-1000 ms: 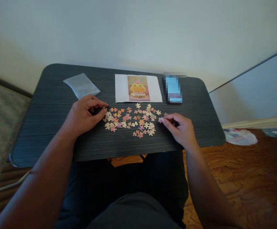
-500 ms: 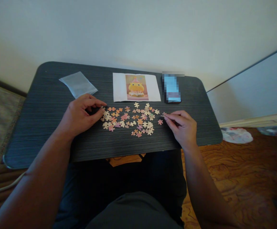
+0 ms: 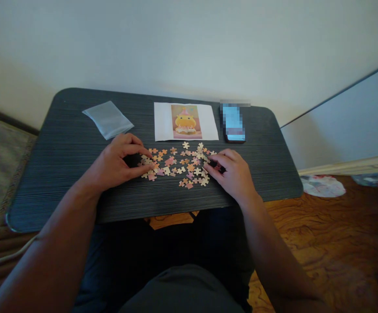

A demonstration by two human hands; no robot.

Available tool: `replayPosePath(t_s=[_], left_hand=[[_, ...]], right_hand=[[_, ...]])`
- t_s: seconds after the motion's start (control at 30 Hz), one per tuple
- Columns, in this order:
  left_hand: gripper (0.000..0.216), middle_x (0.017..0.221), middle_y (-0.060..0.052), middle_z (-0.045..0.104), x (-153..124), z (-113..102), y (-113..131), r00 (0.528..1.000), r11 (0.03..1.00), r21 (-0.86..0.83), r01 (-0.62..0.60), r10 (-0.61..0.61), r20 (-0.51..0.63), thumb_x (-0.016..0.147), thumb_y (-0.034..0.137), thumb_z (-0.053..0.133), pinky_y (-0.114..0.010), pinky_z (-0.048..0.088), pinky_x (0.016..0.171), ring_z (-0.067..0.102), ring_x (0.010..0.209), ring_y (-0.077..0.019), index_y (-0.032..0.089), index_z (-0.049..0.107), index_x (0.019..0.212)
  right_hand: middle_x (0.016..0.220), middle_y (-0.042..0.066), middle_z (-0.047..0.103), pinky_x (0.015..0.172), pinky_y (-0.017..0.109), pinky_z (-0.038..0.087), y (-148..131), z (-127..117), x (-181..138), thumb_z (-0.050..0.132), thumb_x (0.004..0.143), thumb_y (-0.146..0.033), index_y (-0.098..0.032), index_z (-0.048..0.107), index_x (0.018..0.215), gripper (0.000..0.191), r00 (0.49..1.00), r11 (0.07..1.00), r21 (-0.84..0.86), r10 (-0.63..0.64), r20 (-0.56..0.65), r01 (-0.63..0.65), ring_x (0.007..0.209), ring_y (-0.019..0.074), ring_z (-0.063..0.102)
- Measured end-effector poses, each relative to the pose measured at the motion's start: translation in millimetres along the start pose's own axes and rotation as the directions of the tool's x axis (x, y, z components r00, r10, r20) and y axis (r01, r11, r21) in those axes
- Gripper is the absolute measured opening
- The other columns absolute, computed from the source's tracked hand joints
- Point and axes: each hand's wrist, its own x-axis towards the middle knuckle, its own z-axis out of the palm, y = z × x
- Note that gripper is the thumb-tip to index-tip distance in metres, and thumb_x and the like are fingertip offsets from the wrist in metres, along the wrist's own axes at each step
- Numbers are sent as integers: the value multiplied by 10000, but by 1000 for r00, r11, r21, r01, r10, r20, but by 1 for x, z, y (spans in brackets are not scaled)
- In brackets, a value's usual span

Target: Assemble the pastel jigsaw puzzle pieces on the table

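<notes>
Jigsaw puzzle pieces (image 3: 167,171) in cream, orange and pink lie loosely spread across the dark table (image 3: 130,204). At the pile's left edge is my left hand (image 3: 119,160), its thumb and index finger apart above several pieces. My right hand (image 3: 232,174) reaches in from the other side. Its thumb and index fingertips are slightly apart at the cream pieces (image 3: 204,178) on the right, and part of a pink piece shows beneath the fingers. Behind the pile lies a printed sheet (image 3: 185,121) picturing a yellow character with a cake.
A clear plastic bag (image 3: 108,119) lies at the back left of the table. To the right of the sheet is a phone (image 3: 233,124) with a lit, blurred screen. The wall (image 3: 176,48) rises behind the table. Plastic bags (image 3: 322,186) lie on the wooden floor at right.
My right hand has moved left from beside the pile, where it pinched a small piece, to the pile's right edge. My left hand has shifted right over the pieces, its fingers wider apart.
</notes>
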Motion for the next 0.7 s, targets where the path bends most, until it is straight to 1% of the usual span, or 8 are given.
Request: replayPosePath(t_s=[0.13,0.27,0.37,0.43,0.5,0.6,0.63,0.7], left_hand=[[252,1136,-43,660,1,-1,0,999,1000,17,14,-15,29,905,495,866,-394,503,1032,663,1083,-244,320,864,1086],[230,1126,-48,669,1,-2,-1,999,1000,11,20,-21,30,957,490,812,-393,517,1030,663,1081,-235,298,854,1077],[205,1126,-51,673,0,-2,-2,1000,1000,3,14,-14,21,971,455,797,-391,527,1008,666,1067,-227,287,851,1075],[201,1127,-51,680,0,-1,-3,1000,1000,3,21,-21,19,969,447,793,-387,531,1002,670,1060,-226,286,850,1076],[209,1116,-49,693,1,-1,-3,999,999,6,37,-37,19,957,453,797,-388,535,1001,674,1055,-231,292,849,1080],[202,1096,-46,708,1,-1,-2,999,999,-3,49,-49,10,947,439,794,-390,538,989,681,1034,-232,291,851,1072],[197,1093,-45,711,1,-2,-1,999,999,-6,51,-51,7,948,430,790,-389,539,983,684,1026,-229,287,851,1068],[190,1086,-45,712,1,-2,0,999,999,-12,48,-48,2,948,409,781,-384,541,974,691,1010,-222,275,852,1063]], right_hand=[[1031,70,732,830,414,565,-3,0,4,794,1028,-331,-239,771,1106,122,998,997,45,62,16,-62,900,239,700],[1038,52,750,787,386,552,-2,-5,2,834,982,-287,-261,726,1098,161,995,990,105,94,23,-96,868,224,699],[960,23,764,737,367,537,0,-8,0,822,982,-268,-268,717,1047,124,988,973,167,152,41,-157,795,205,690],[899,9,756,727,369,541,2,-10,-2,794,996,-251,-273,727,1009,72,985,967,189,166,46,-172,760,200,684],[924,21,771,777,397,566,3,-12,-6,749,1014,-224,-280,750,1004,57,992,979,164,122,23,-124,824,222,716],[1089,56,813,922,474,597,4,-13,-13,675,1023,-161,-293,794,1063,182,1000,996,86,-17,8,17,1028,277,756],[1134,62,817,956,494,600,4,-14,-15,661,1019,-145,-296,806,1088,220,998,996,67,-53,17,52,1071,289,756],[1166,69,817,974,514,603,2,-15,-17,652,1013,-135,-300,821,1134,266,996,996,50,-80,30,79,1087,300,754]])
